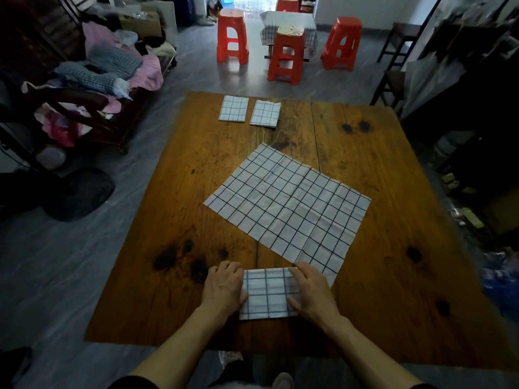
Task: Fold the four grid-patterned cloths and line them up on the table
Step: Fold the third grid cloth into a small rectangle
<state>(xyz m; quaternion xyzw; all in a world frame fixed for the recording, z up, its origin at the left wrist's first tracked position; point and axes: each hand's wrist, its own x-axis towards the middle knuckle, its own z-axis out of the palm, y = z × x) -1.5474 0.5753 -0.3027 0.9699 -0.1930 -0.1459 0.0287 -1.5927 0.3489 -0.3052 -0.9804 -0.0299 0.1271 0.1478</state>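
A small folded grid-patterned cloth (268,293) lies near the table's front edge. My left hand (224,287) grips its left side with curled fingers, and my right hand (310,290) grips its right side. Behind it a large grid cloth (286,206) is spread flat and skewed across the middle of the wooden table (174,214); its near corner reaches my right hand. Two folded grid cloths, the left folded cloth (233,108) and the right folded cloth (265,113), lie side by side at the table's far edge.
Several red plastic stools (286,53) stand on the floor beyond the table, around a small table with a checked cover (289,22). A sofa heaped with clothes (112,68) is at the left. Dark chairs and clutter (463,108) line the right side.
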